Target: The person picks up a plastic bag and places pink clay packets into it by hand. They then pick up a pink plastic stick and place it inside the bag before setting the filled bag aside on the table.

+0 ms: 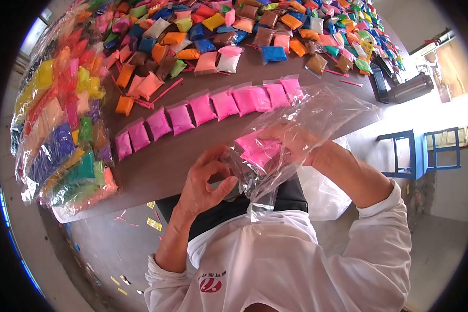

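A large clear plastic bag (325, 112) spreads in front of my body, its film lying over my right hand and wrist. My right hand (296, 143) is closed around pink packets (260, 151) that show through the plastic; their exact number is hard to make out. At the bag's left side, my left hand (210, 174) curls its fingers against the film, with the thumb lower down near the bag's edge. Some of its fingertips are hidden by the plastic. Beyond both hands, a curved row of several pink packets (192, 109) lies on the brown table (156, 161).
Many coloured packets (213, 21) are heaped at the table's far side. Filled clear bags of packets (62, 125) stack at the left edge. Pink strips (166, 88) lie nearby. A metal flask (413, 88) is at far right, with a blue stool (413, 151) beyond the table.
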Tool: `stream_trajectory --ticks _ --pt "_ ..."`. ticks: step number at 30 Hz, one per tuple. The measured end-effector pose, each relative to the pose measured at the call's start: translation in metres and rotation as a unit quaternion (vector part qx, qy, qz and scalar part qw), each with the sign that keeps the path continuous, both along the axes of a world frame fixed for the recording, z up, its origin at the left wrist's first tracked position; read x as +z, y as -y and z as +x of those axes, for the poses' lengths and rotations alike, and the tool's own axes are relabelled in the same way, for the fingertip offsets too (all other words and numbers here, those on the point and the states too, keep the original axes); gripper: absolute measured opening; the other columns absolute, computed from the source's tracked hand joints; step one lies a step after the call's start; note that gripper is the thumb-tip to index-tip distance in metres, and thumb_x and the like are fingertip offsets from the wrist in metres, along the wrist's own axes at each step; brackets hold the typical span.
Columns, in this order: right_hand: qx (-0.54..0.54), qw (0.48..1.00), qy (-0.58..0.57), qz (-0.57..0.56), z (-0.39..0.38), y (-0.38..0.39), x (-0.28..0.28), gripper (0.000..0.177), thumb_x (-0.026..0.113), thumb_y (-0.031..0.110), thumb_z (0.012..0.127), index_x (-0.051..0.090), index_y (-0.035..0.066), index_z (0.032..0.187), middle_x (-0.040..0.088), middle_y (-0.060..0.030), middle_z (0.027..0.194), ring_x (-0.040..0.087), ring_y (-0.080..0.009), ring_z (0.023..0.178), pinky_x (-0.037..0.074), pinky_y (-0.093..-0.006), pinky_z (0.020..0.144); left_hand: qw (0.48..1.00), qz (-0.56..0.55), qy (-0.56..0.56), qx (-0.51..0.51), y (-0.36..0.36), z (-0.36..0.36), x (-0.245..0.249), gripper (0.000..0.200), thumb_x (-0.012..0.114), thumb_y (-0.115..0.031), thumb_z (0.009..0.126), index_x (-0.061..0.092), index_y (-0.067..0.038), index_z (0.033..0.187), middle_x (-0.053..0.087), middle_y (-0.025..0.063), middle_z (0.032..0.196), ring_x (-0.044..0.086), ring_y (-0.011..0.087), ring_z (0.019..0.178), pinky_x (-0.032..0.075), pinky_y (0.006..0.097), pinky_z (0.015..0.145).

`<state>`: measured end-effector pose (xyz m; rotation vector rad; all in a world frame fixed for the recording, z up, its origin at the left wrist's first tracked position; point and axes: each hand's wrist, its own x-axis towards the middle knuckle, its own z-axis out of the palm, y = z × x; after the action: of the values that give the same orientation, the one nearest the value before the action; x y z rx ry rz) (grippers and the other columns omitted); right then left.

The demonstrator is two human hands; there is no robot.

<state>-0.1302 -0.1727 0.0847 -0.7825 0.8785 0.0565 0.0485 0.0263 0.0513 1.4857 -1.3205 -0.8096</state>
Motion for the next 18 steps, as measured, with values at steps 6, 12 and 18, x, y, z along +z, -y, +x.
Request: stream_trajectory --ticks 6,12,18 --pt "-0.016 1.000 0.023 -0.001 -0.004 -0.025 0.004 0.042 0.057 0.037 0.097 0.062 0.003 0.120 0.070 -0.0145 0.104 0.071 -0.0311 0.088 0.061 -0.0487 0.079 1.000 -0.017 0.001 0.008 -0.003 -0.003 -0.012 0.026 0.081 -0.023 0.083 0.067 -0.001 0.083 0.058 0.0211 0.133 0.060 0.0361 0.119 0.051 0.0423 0.096" --pt "-0.032 0.995 0.003 -0.090 -0.009 -0.044 0.021 0.041 0.054 0.037 0.100 0.061 0.001 0.119 0.070 -0.0148 0.098 0.072 -0.0276 0.083 0.061 -0.0414 0.077 0.999 -0.003 0.030 0.026 -0.002 -0.008 -0.028 0.023 0.081 -0.022 0.079 0.065 -0.004 0.078 0.061 0.0176 0.128 0.060 0.0378 0.114 0.048 0.0464 0.096" --pt "0.091 0.949 -0.017 -0.302 -0.015 -0.030 0.017 0.031 0.061 0.026 0.100 0.058 -0.001 0.115 0.069 -0.0138 0.098 0.072 -0.0285 0.089 0.059 -0.0416 0.075 0.988 -0.063 0.135 0.045 0.006 -0.010 -0.039 0.026 0.076 -0.019 0.087 0.069 -0.003 0.106 0.067 0.0099 0.110 0.061 0.0288 0.104 0.046 0.0414 0.089"
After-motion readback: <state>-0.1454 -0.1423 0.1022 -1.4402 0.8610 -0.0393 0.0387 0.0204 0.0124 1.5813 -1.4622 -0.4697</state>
